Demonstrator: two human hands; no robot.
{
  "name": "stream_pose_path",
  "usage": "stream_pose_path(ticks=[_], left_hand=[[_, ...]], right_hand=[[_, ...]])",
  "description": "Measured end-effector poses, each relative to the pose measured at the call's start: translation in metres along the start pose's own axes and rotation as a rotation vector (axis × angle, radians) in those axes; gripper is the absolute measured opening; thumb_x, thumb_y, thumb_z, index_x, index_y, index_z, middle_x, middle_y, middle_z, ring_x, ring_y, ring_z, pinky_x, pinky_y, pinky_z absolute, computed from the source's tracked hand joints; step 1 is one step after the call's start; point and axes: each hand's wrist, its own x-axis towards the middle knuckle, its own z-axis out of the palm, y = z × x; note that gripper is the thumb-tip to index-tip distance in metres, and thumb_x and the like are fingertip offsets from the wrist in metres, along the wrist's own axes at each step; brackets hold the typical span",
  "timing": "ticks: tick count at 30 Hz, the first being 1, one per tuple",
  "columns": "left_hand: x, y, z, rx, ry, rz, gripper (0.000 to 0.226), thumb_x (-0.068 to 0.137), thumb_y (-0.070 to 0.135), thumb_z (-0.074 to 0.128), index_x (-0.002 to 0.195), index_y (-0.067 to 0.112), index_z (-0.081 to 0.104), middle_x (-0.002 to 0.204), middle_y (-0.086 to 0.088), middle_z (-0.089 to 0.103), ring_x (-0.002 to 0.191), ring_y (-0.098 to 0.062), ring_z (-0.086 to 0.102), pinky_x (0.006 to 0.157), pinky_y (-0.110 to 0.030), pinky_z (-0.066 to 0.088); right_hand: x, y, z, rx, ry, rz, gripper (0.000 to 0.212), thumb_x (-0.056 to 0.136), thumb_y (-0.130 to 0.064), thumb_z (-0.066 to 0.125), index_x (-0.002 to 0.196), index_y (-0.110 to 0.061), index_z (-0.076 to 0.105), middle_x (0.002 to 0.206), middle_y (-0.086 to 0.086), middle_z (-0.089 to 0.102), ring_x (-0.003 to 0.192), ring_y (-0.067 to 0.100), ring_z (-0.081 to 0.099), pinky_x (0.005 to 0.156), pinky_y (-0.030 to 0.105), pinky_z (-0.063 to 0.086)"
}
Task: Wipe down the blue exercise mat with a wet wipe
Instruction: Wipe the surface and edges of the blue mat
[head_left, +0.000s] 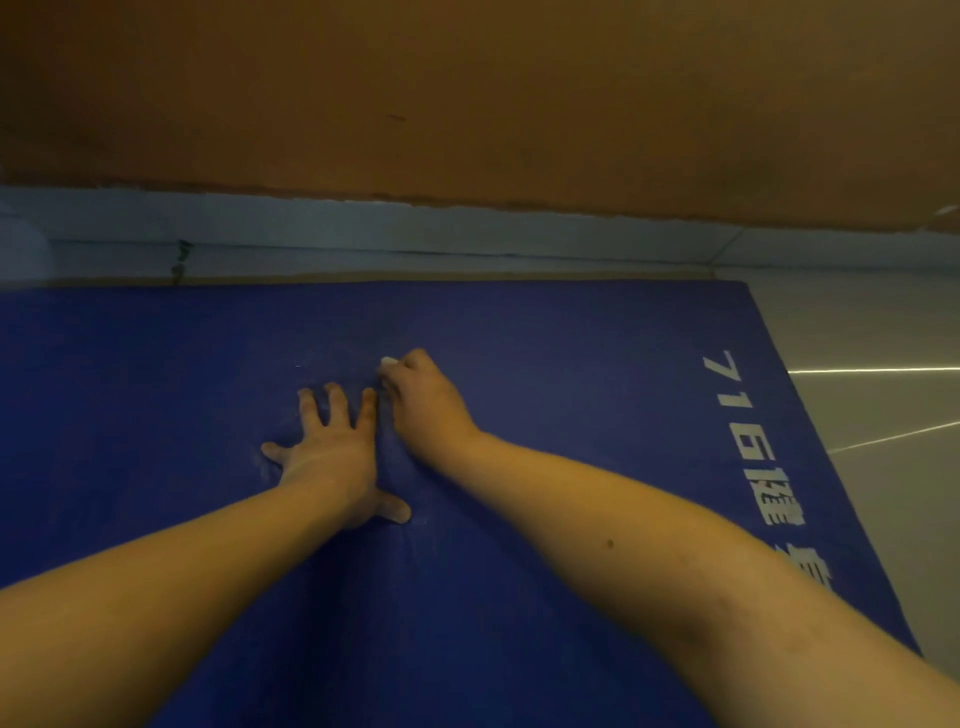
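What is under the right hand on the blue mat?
A white wet wipe peeks out past the curled fingers of the right hand, against the blue mat. The hand covers the rest of it.

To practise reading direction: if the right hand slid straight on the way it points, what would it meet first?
Only bare mat lies ahead of the right hand and its wet wipe; the left hand is beside it, out of line. Beyond the mat's far edge, probably the pale skirting.
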Motion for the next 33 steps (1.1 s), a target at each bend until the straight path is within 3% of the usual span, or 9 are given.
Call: stream_pose_path(ticks=[4, 8, 11, 14, 20, 25, 27, 30, 33], left_hand=[[-0.001, -0.002, 0.0, 0.001, 0.005, 0.019, 0.151, 0.057, 0.078, 0.078, 0.154, 0.029, -0.026, 0.161, -0.007, -0.029, 0.148, -0.04, -0.027, 0.108, -0.077, 0.025], [0.0, -0.002, -0.001, -0.009, 0.004, 0.015, 0.152, 0.055, 0.077, 0.08, 0.155, 0.03, -0.025, 0.162, -0.006, -0.029, 0.148, -0.04, -0.027, 0.108, -0.077, 0.023], [0.0, 0.0, -0.002, -0.022, -0.002, 0.011, 0.153, 0.055, 0.074, 0.083, 0.156, 0.03, -0.023, 0.162, -0.005, -0.027, 0.148, -0.04, -0.026, 0.108, -0.078, 0.022], [-0.001, 0.0, -0.002, -0.022, 0.005, 0.01, 0.153, 0.054, 0.074, 0.083, 0.156, 0.03, -0.022, 0.162, -0.005, -0.025, 0.148, -0.04, -0.025, 0.107, -0.079, 0.022], [-0.002, 0.0, 0.001, -0.036, 0.017, -0.013, 0.155, 0.05, 0.074, 0.085, 0.155, 0.033, -0.022, 0.162, -0.003, -0.026, 0.149, -0.038, -0.025, 0.107, -0.079, 0.021], [-0.011, -0.002, 0.004, -0.039, 0.04, -0.02, 0.147, 0.057, 0.078, 0.078, 0.155, 0.034, -0.022, 0.163, -0.002, -0.028, 0.15, -0.036, -0.022, 0.114, -0.073, 0.015], [-0.018, -0.008, 0.012, -0.03, 0.085, 0.02, 0.135, 0.066, 0.081, 0.069, 0.158, 0.03, -0.015, 0.165, -0.003, -0.022, 0.152, -0.037, -0.015, 0.119, -0.065, 0.015], [-0.036, -0.018, 0.027, 0.043, 0.137, 0.127, 0.113, 0.081, 0.078, 0.057, 0.161, 0.021, -0.001, 0.166, -0.007, -0.01, 0.152, -0.036, -0.002, 0.122, -0.053, 0.02], [-0.055, -0.021, 0.034, 0.08, 0.145, 0.221, 0.097, 0.09, 0.065, 0.057, 0.16, 0.017, 0.01, 0.166, -0.006, -0.001, 0.152, -0.031, 0.003, 0.118, -0.046, 0.032]], right_hand=[[0.005, 0.058, -0.055, -0.107, 0.078, 0.249, 0.036, 0.098, -0.006, 0.053, 0.133, -0.009, 0.059, 0.128, 0.015, 0.049, 0.104, 0.035, 0.058, 0.078, 0.026, 0.038], [-0.01, 0.128, -0.121, -0.131, 0.288, 0.682, 0.035, 0.096, 0.0, 0.052, 0.131, -0.004, 0.055, 0.139, 0.018, 0.042, 0.109, 0.037, 0.057, 0.079, 0.025, 0.034], [-0.006, 0.126, -0.123, -0.066, 0.344, 0.859, 0.037, 0.095, -0.001, 0.056, 0.132, -0.002, 0.053, 0.14, 0.017, 0.043, 0.111, 0.033, 0.059, 0.08, 0.025, 0.037], [-0.007, 0.088, -0.095, -0.027, 0.327, 0.814, 0.037, 0.094, -0.002, 0.057, 0.131, -0.002, 0.054, 0.137, 0.016, 0.047, 0.112, 0.032, 0.059, 0.082, 0.026, 0.04], [-0.037, 0.002, -0.032, 0.05, 0.111, 0.52, 0.029, 0.096, -0.01, 0.057, 0.126, -0.008, 0.058, 0.128, 0.012, 0.048, 0.098, 0.03, 0.059, 0.075, 0.029, 0.038], [-0.068, -0.008, -0.016, 0.125, 0.016, 0.289, 0.014, 0.098, -0.01, 0.053, 0.11, -0.009, 0.06, 0.111, 0.003, 0.046, 0.084, 0.019, 0.05, 0.07, 0.032, 0.038], [-0.073, 0.017, -0.036, 0.112, 0.071, 0.359, 0.016, 0.096, -0.007, 0.053, 0.108, -0.01, 0.064, 0.106, 0.001, 0.042, 0.084, 0.019, 0.048, 0.073, 0.029, 0.036], [-0.087, 0.066, -0.079, 0.037, 0.197, 0.611, 0.021, 0.094, -0.002, 0.053, 0.111, -0.008, 0.065, 0.122, 0.011, 0.045, 0.093, 0.032, 0.056, 0.079, 0.03, 0.038], [-0.103, 0.09, -0.101, 0.032, 0.259, 0.772, 0.02, 0.096, -0.002, 0.054, 0.114, -0.006, 0.063, 0.13, 0.014, 0.046, 0.097, 0.032, 0.057, 0.078, 0.029, 0.037]])
